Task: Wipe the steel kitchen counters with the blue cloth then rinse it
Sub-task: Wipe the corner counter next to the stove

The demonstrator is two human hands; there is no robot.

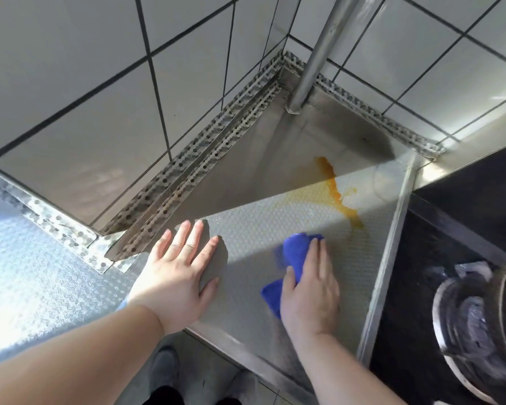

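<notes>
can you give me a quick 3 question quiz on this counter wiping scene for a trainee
1. True or false: the orange spill has already been wiped off the steel counter.
2. Which hand holds the blue cloth? A) left hand B) right hand C) neither
3. Fill in: the left hand lies ____ on the counter with fingers spread.

Key
1. False. The spill lies beyond the cloth, toward the metal pole.
2. B. The right hand presses the cloth onto the counter, its thumb curled around it.
3. Flat.
</notes>
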